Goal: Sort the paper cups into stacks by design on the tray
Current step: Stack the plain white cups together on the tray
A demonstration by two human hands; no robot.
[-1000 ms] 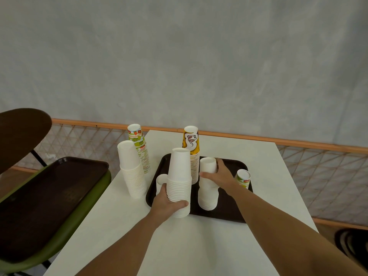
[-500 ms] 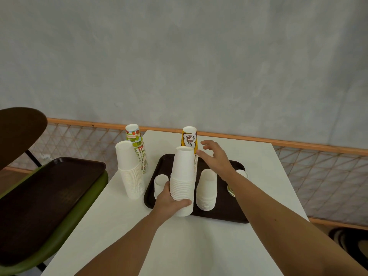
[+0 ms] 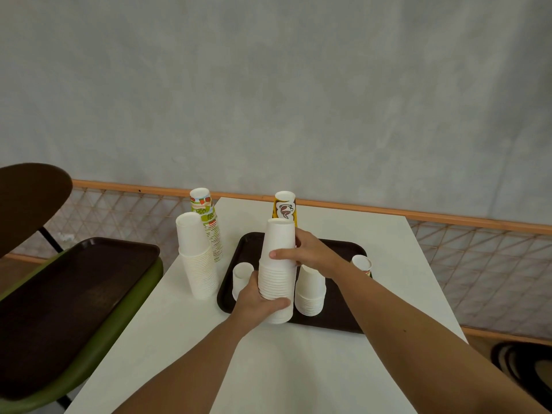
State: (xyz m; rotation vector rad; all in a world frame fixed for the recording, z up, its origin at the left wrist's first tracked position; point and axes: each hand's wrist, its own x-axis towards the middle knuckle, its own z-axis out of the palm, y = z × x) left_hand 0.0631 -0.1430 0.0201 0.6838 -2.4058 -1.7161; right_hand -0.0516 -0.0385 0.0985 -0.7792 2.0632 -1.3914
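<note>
A tall stack of plain white cups [image 3: 278, 243] stands at the near edge of the dark brown tray [image 3: 343, 248]. My left hand [image 3: 257, 301] grips its lower part and my right hand [image 3: 310, 253] grips its upper part. A shorter white stack [image 3: 310, 291] stands right of it on the tray, and a small white cup [image 3: 242, 274] to its left. Behind rises a yellow stack with a brown swirl [image 3: 285, 207]. A single fruit-print cup [image 3: 362, 264] sits at the tray's right end.
Left of the tray on the white table [image 3: 298, 369] stand another white stack [image 3: 197, 255] and a fruit-print stack [image 3: 206, 216]. A second brown tray [image 3: 65, 294] lies on a green chair at left. A netted rail runs behind.
My right hand left the shorter white stack, swung over towards the yellow stack, then came back and closed on the upper part of the tall white stack. My left hand kept its hold.
</note>
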